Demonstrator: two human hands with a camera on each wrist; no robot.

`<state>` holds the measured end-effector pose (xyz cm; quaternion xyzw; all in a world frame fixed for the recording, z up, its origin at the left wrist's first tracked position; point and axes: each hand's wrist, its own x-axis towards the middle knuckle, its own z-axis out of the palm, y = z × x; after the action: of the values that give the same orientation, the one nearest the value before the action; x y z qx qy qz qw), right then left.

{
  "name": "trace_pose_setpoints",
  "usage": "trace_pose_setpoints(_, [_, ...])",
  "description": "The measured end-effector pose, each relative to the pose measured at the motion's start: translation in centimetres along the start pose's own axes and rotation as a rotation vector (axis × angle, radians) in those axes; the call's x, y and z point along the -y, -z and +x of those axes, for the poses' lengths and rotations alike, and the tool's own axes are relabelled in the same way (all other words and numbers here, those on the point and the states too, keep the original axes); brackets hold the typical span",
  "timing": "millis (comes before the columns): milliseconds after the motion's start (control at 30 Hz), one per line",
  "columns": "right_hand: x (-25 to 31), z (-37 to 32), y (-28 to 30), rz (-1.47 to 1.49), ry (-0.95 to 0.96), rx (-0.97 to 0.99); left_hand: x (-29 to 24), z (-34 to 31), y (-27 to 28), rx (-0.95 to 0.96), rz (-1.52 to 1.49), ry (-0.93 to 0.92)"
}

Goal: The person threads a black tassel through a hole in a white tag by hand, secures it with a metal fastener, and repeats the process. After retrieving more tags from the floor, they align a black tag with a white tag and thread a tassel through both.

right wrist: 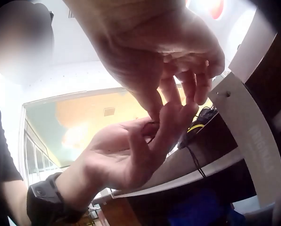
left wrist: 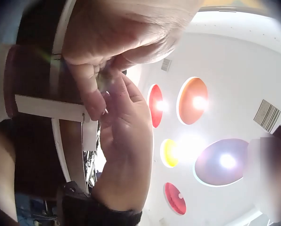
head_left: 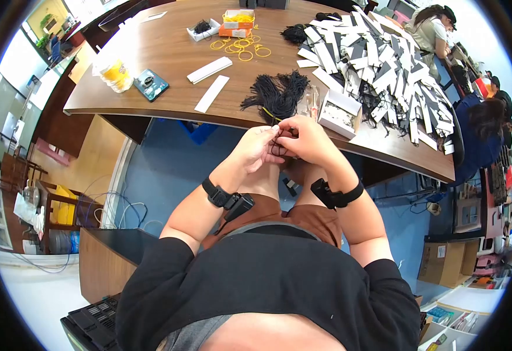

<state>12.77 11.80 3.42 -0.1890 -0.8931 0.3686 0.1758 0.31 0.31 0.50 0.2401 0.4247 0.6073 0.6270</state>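
My left hand (head_left: 253, 150) and right hand (head_left: 307, 139) meet in front of the table's near edge, over my lap. Between them runs a thin black cord (right wrist: 197, 162), which both hands pinch with thumb and fingers. In the right wrist view the cord loops by the left fingers, and the fingertips of the two hands nearly meet. Close by in that view is a pale hang tag (right wrist: 260, 148) with printed letters and a hole near its end. Just beyond the hands lies a bundle of black cords (head_left: 276, 93) with a yellow band round it.
A large pile of white and black tags (head_left: 379, 76) covers the table's right side. An open white box (head_left: 341, 114) stands near the front edge. Two white strips (head_left: 211, 93), yellow bands (head_left: 244, 47), small boxes (head_left: 237, 20), a phone (head_left: 151, 85) and a yellow-labelled container (head_left: 116, 76) lie further left.
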Motion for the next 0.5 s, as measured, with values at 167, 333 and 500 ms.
trace_pose_setpoints(167, [-0.6, 0.9, -0.2, 0.173, -0.098, 0.026, 0.7, -0.2, 0.9, 0.064, 0.032, -0.101])
trace_pose_setpoints(333, [0.8, 1.7, 0.5, 0.204, -0.209, 0.063, 0.9, 0.1, 0.8, -0.033, 0.286, -0.255])
trace_pose_setpoints(500, [0.4, 2.8, 1.5, 0.062, -0.136, -0.049, 0.8, 0.4, 2.2, -0.119, 0.429, -0.27])
